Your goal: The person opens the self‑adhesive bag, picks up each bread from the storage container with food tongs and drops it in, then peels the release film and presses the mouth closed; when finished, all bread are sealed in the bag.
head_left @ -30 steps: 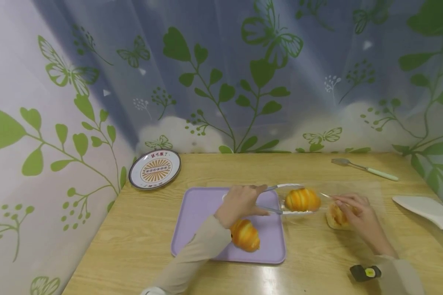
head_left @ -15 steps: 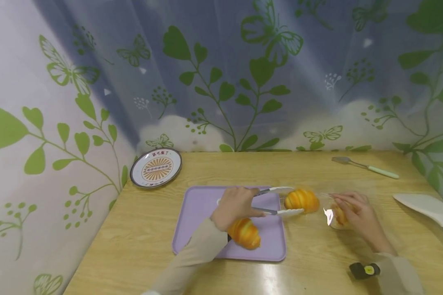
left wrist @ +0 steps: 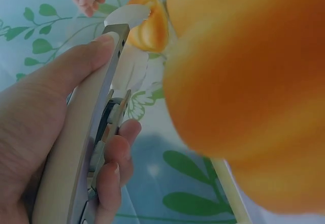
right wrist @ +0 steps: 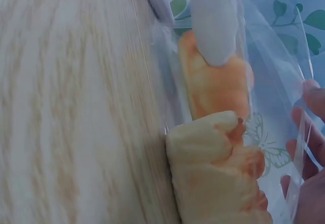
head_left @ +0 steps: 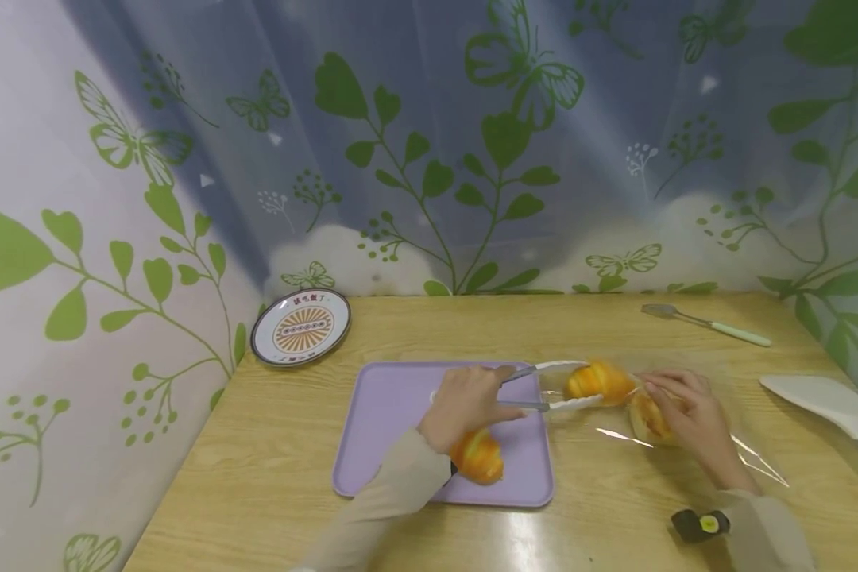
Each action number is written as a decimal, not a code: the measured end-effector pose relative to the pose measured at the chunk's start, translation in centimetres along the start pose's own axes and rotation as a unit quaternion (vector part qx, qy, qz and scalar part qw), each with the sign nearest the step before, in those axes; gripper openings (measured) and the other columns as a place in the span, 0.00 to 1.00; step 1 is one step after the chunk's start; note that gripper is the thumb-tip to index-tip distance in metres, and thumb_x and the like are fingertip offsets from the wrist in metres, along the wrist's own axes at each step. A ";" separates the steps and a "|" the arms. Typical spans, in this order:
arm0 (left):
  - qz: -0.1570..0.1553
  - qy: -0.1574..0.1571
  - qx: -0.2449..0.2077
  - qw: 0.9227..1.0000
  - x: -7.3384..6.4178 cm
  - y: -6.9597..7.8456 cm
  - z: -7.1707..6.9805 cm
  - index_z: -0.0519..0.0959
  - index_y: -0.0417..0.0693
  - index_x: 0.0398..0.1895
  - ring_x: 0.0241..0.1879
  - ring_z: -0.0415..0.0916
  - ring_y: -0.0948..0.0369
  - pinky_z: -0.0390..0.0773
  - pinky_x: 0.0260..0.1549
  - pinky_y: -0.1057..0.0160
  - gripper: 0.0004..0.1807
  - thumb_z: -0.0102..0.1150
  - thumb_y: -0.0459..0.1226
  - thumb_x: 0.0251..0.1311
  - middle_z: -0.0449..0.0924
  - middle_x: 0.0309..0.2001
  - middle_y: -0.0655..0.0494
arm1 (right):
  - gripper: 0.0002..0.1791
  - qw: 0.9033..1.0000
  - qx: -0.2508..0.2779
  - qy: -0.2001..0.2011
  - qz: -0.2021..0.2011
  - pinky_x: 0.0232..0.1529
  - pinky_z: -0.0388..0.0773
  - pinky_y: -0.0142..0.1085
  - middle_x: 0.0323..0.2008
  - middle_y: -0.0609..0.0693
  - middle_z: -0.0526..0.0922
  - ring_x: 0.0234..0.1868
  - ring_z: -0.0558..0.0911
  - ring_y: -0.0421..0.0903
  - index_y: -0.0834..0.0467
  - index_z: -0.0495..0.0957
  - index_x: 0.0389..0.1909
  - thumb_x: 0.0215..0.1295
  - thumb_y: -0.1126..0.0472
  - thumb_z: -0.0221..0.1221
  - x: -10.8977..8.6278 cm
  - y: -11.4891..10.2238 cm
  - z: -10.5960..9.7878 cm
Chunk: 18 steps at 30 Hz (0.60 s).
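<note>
My left hand (head_left: 465,405) grips a pair of tongs (head_left: 570,403) with white scalloped tips. Those tips stand on either side of the near end of a croissant-shaped bread (head_left: 600,384); whether they squeeze it I cannot tell. My right hand (head_left: 686,409) pinches the edge of a clear plastic bag (right wrist: 277,56). Inside the bag, a paler bread roll (right wrist: 213,168) lies against the croissant, partly under my right hand in the head view. Another croissant (head_left: 481,459) sits on the lilac tray (head_left: 379,405), below my left wrist, and looms large in the left wrist view.
A round patterned plate (head_left: 302,327) stands at the back left of the wooden table (head_left: 257,445). At the back right lies a fork-like utensil with a pale green handle (head_left: 740,334). A white rice paddle (head_left: 822,401) lies at the far right.
The tongs drew back left, then came forward again. The croissant between their tips has shifted right, up against the paler roll. The bag's film has shifted around my right hand, which keeps its pinch.
</note>
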State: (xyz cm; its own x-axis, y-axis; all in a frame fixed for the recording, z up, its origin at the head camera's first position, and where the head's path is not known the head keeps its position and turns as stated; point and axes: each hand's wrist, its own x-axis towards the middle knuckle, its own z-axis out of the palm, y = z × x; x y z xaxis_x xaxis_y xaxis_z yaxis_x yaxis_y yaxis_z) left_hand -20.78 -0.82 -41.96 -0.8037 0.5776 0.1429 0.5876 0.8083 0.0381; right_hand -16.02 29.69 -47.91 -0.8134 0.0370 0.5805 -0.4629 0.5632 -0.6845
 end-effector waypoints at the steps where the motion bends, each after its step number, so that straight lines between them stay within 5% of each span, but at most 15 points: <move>1: 0.000 0.003 0.003 1.000 0.2 0.1 0.1 0.78 0.61 0.59 0.15 0.50 0.69 0.53 0.11 0.72 0.34 0.65 0.63 0.50 0.55 0.13 0.65 | 0.09 1.000 0.005 -0.002 -0.007 0.52 0.56 0.18 0.47 0.21 0.71 0.54 0.64 0.25 0.70 0.82 0.42 0.62 0.76 0.58 0.1 0.0 0.1; 12: 0.000 0.052 0.047 0.998 1.3 1.0 0.8 0.80 0.61 0.52 0.14 0.53 0.69 0.55 0.09 0.71 0.34 0.69 0.66 0.42 0.56 0.12 0.65 | 0.11 1.000 -0.006 -0.008 -0.025 0.51 0.56 0.19 0.46 0.23 0.72 0.53 0.64 0.28 0.68 0.83 0.42 0.61 0.78 0.58 0.4 0.4 0.5; 18: -0.018 0.019 0.035 0.999 0.5 1.3 0.9 0.81 0.56 0.48 0.14 0.52 0.68 0.55 0.10 0.70 0.35 0.69 0.66 0.41 0.57 0.13 0.65 | 0.11 0.999 -0.019 -0.005 -0.043 0.52 0.55 0.20 0.46 0.21 0.72 0.53 0.64 0.26 0.67 0.83 0.41 0.60 0.77 0.58 -0.1 0.9 0.7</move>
State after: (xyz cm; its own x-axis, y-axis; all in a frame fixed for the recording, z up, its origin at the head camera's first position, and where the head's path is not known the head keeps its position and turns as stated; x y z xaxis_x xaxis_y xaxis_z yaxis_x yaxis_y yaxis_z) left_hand -20.49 0.62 -42.70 -0.8198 0.5439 0.1792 0.5489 0.8355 -0.0250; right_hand -16.59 29.65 -48.87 -0.7745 -0.0209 0.6323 -0.5176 0.5956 -0.6143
